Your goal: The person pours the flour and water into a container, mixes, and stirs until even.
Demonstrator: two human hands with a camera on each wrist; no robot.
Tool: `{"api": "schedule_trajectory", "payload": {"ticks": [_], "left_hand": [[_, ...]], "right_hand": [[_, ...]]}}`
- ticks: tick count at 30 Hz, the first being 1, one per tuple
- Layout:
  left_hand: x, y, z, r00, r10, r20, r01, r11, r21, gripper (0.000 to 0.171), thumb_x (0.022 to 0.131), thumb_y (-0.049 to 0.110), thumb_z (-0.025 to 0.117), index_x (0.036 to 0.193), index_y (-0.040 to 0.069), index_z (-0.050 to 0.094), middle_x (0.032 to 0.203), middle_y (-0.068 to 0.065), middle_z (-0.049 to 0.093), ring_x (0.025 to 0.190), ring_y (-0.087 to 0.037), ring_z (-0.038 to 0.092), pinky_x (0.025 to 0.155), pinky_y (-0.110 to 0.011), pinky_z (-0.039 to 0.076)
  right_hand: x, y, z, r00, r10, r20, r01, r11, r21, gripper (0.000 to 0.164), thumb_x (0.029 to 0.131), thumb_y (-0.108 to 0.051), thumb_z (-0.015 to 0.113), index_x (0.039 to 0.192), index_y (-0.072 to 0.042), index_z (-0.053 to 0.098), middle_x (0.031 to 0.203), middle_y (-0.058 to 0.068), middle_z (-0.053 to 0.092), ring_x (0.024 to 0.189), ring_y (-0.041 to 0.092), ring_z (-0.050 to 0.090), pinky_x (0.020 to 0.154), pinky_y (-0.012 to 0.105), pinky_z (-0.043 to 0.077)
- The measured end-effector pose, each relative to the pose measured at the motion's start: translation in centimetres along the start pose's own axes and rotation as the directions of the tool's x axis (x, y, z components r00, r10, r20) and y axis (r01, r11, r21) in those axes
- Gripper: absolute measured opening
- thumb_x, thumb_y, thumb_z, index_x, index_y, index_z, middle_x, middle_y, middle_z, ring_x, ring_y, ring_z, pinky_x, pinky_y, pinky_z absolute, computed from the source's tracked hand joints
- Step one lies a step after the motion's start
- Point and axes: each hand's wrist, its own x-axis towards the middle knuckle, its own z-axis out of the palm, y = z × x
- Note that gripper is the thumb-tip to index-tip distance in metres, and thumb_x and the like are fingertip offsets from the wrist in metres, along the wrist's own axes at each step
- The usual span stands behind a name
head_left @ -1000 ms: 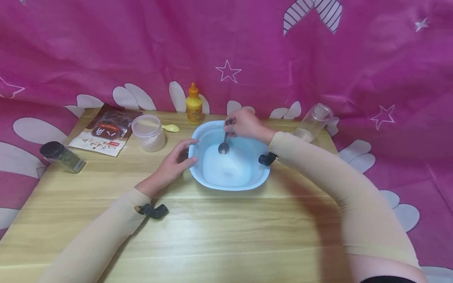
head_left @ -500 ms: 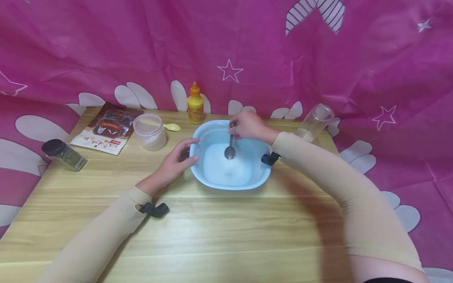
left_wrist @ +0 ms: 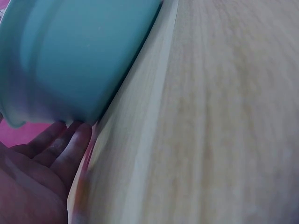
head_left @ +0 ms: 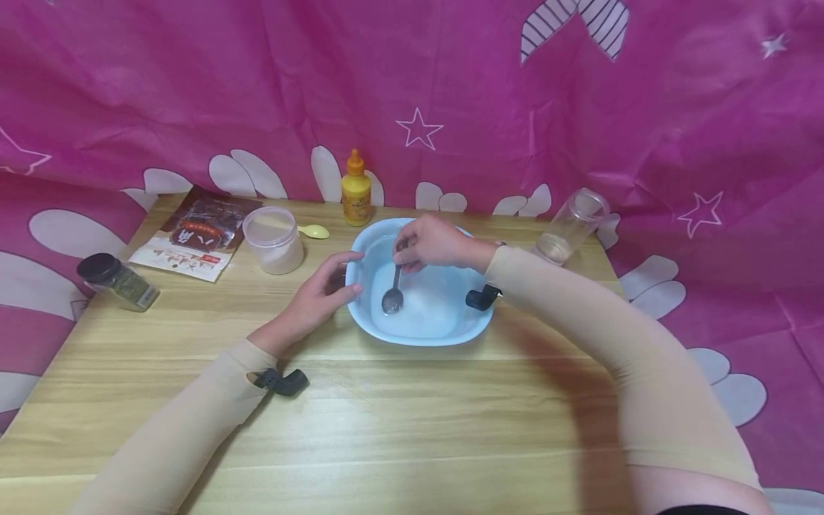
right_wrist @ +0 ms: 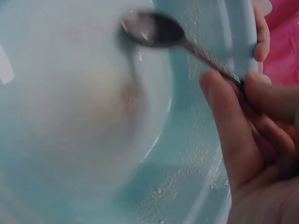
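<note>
A light-blue basin (head_left: 425, 342) with cloudy whitish liquid stands on the wooden table. My left hand (head_left: 315, 293) grips its left side, thumb over the rim; in the left wrist view the fingertips (left_wrist: 84, 133) meet the outer wall. My right hand (head_left: 434, 244) reaches over the basin's far side and pinches the handle of a metal spoon (head_left: 393, 300). In the right wrist view the bowl of the spoon (right_wrist: 154, 30) holds wet, pale liquid near the basin wall, and droplets cling to that wall.
Behind on the left are a lidless plastic jar (head_left: 275, 247), a yellow spoon (head_left: 314, 232), a printed food packet (head_left: 193, 236) and a black-capped spice jar (head_left: 119, 282). A yellow squeeze bottle (head_left: 356, 193) stands behind the basin, and a clear container (head_left: 569, 229) at back right. A pink curtain (head_left: 450, 86) backs the table.
My right hand and the metal spoon have moved left and toward the front of the basin, after a small shift rightward. The left hand stays at the rim.
</note>
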Motion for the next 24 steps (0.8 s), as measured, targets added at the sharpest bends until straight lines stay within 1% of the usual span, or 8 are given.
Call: {"api": "schedule_trajectory", "payload": {"ticks": [4, 8, 11, 16, 19, 20, 23, 24], "left_hand": [[0.0, 0.0, 0.0, 1.000, -0.002, -0.004, 0.002, 1.000, 0.013, 0.057, 0.109, 0.008, 0.068, 0.163, 0.011, 0.049, 0.150, -0.027, 0.062, 0.136, -0.045, 0.063, 0.107, -0.030, 0.057], [0.0, 0.1, 0.0, 1.000, -0.018, -0.008, 0.018, 1.000, 0.018, 0.057, 0.109, 0.011, 0.070, 0.162, 0.014, 0.050, 0.150, -0.024, 0.062, 0.135, -0.042, 0.064, 0.106, -0.029, 0.057], [0.0, 0.2, 0.0, 1.000, -0.024, -0.004, 0.024, 1.000, 0.014, 0.058, 0.109, 0.012, 0.071, 0.163, 0.016, 0.050, 0.150, -0.023, 0.062, 0.134, -0.041, 0.064, 0.105, -0.029, 0.058], [0.0, 0.1, 0.0, 1.000, -0.026, 0.001, 0.026, 0.999, 0.019, 0.058, 0.109, 0.012, 0.070, 0.163, 0.016, 0.049, 0.151, -0.023, 0.062, 0.135, -0.042, 0.063, 0.106, -0.027, 0.057], [0.0, 0.1, -0.1, 0.999, -0.032, 0.001, 0.032, 0.999, 0.022, 0.058, 0.109, 0.013, 0.070, 0.163, 0.016, 0.049, 0.152, -0.022, 0.061, 0.136, -0.041, 0.063, 0.107, -0.027, 0.056], [0.0, 0.1, -0.1, 0.999, -0.033, 0.002, 0.033, 0.999, 0.021, 0.058, 0.109, 0.013, 0.070, 0.163, 0.016, 0.049, 0.152, -0.022, 0.061, 0.137, -0.041, 0.063, 0.107, -0.027, 0.056], [0.0, 0.2, 0.0, 0.999, -0.036, 0.002, 0.036, 0.999, 0.022, 0.058, 0.109, 0.013, 0.071, 0.163, 0.016, 0.050, 0.153, -0.021, 0.061, 0.137, -0.041, 0.063, 0.107, -0.028, 0.056], [0.0, 0.2, 0.0, 0.999, -0.037, 0.002, 0.037, 0.999, 0.021, 0.058, 0.109, 0.013, 0.071, 0.163, 0.016, 0.050, 0.153, -0.021, 0.061, 0.137, -0.041, 0.062, 0.108, -0.028, 0.056]], "right_hand": [[-0.7, 0.3, -0.4, 0.984, 0.062, 0.166, -0.054, 0.997, -0.056, 0.007, 0.101, -0.009, 0.084, 0.106, -0.004, 0.081, 0.096, 0.015, 0.080, 0.091, 0.028, 0.083, 0.084, 0.039, 0.069], [-1.1, 0.7, -1.8, 0.974, 0.114, 0.195, -0.073, 0.975, -0.208, 0.007, 0.102, -0.008, 0.082, 0.107, -0.003, 0.080, 0.098, 0.015, 0.078, 0.087, 0.024, 0.083, 0.082, 0.038, 0.069], [-1.3, 0.7, -3.0, 0.983, 0.101, 0.151, -0.042, 0.934, -0.355, 0.008, 0.103, -0.009, 0.081, 0.109, -0.003, 0.080, 0.097, 0.011, 0.078, 0.083, 0.020, 0.082, 0.079, 0.034, 0.069], [-1.2, 0.2, -3.8, 1.000, -0.018, 0.012, 0.021, 0.811, -0.585, 0.009, 0.104, -0.012, 0.080, 0.109, -0.004, 0.081, 0.089, 0.005, 0.078, 0.079, 0.017, 0.076, 0.079, 0.033, 0.063], [-0.8, -0.1, -3.6, 0.992, -0.100, -0.073, 0.025, 0.743, -0.668, 0.011, 0.105, -0.015, 0.079, 0.111, -0.006, 0.083, 0.090, 0.004, 0.077, 0.091, 0.023, 0.069, 0.094, 0.040, 0.055], [-0.7, -0.2, -3.4, 0.988, -0.119, -0.102, 0.018, 0.732, -0.682, 0.012, 0.105, -0.016, 0.079, 0.111, -0.007, 0.082, 0.091, 0.005, 0.076, 0.094, 0.024, 0.067, 0.098, 0.042, 0.052], [-0.3, -0.6, -2.7, 0.972, -0.158, -0.173, -0.003, 0.730, -0.683, 0.013, 0.105, -0.018, 0.079, 0.112, -0.008, 0.082, 0.096, 0.005, 0.077, 0.100, 0.027, 0.064, 0.105, 0.049, 0.044], [-0.2, -0.7, -2.4, 0.968, -0.162, -0.193, -0.007, 0.748, -0.664, 0.014, 0.106, -0.019, 0.079, 0.113, -0.008, 0.081, 0.097, 0.005, 0.077, 0.099, 0.027, 0.064, 0.104, 0.049, 0.044]]}}
